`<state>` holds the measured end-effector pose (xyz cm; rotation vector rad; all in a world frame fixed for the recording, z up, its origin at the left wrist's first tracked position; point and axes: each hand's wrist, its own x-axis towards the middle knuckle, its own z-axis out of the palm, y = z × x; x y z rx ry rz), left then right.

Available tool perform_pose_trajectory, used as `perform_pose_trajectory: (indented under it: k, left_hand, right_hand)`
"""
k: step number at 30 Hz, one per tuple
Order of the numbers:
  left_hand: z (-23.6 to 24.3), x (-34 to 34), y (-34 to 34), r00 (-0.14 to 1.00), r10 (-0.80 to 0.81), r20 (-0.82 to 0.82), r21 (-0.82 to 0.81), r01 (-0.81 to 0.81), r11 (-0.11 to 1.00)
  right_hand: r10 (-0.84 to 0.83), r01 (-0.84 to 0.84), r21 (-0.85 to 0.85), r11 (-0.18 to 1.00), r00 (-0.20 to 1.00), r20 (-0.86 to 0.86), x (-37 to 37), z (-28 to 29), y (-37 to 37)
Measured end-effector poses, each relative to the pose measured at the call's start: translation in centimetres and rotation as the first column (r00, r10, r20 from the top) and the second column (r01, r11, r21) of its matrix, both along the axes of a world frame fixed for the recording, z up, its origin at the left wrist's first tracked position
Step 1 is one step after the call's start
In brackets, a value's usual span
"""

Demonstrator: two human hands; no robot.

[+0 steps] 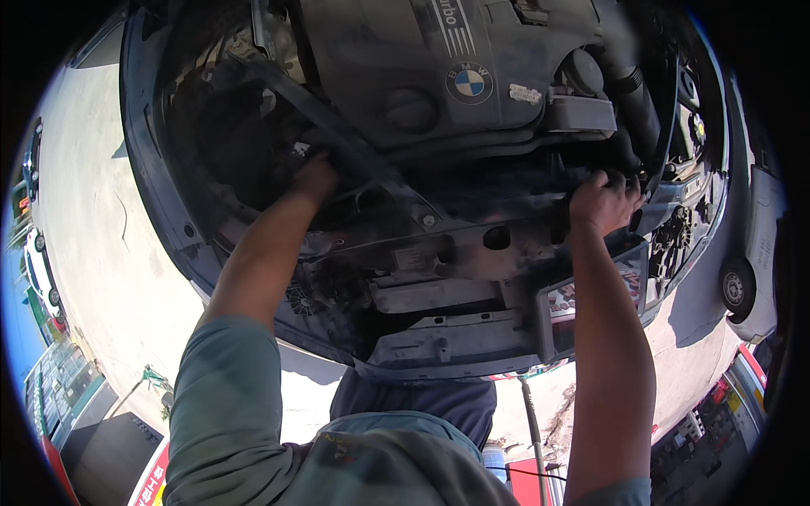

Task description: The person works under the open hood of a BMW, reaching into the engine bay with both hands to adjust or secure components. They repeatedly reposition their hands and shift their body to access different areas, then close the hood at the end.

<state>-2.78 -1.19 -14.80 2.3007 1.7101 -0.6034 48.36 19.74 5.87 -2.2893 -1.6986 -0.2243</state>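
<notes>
I lean over an open car engine bay. My left hand (314, 177) reaches into the shadow left of the engine, fingers curled beside a small silvery part (300, 150); what they hold is unclear. A dark diagonal brace (337, 135) runs just above and right of it. My right hand (606, 201) has its fingers curled at the dark front edge below a black intake hose (633, 101); what they grip is hidden. The large plastic engine cover (380, 42) fills the top middle. The metal front crossmember (456, 244) lies between my forearms.
A dark rectangular framed plate (553, 329) sits at the front right of the bay. Pale concrete ground (89, 194) shows at left, with distant parked cars (38, 257). A silver vehicle (755, 253) stands at far right. A thin upright pole (531, 422) is below the bumper.
</notes>
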Motion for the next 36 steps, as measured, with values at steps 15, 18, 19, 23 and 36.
perform_pose_trajectory:
  k: [15,18,19,23,36]
  left_hand:
    - [1.3,2.1,-0.6,0.631,0.667,0.396,-0.057,-0.708,0.704]
    - [7.6,3.8,2.0,0.431,0.817,0.384,-0.231,-0.811,0.537]
    - [8.2,4.1,2.4,0.388,0.847,0.363,-0.285,-0.819,0.497]
    - [5.6,2.5,1.4,0.741,0.644,0.189,-0.181,-0.618,0.765]
    - [-3.5,-3.2,-2.2,0.748,0.629,0.212,-0.077,-0.629,0.774]
  right_hand:
    - [0.0,0.0,-0.09,0.996,1.0,0.005,-0.2,-0.5,0.3]
    - [-0.014,0.014,-0.092,0.996,1.0,0.008,0.1,-0.5,0.4]
    - [-0.016,0.017,-0.088,0.996,1.0,0.016,0.4,-0.5,0.4]
    - [-0.019,0.02,-0.089,0.996,1.0,0.014,0.0,-0.8,0.6]
    - [0.023,-0.027,-0.081,0.996,0.999,-0.044,-1.3,-1.1,0.9]
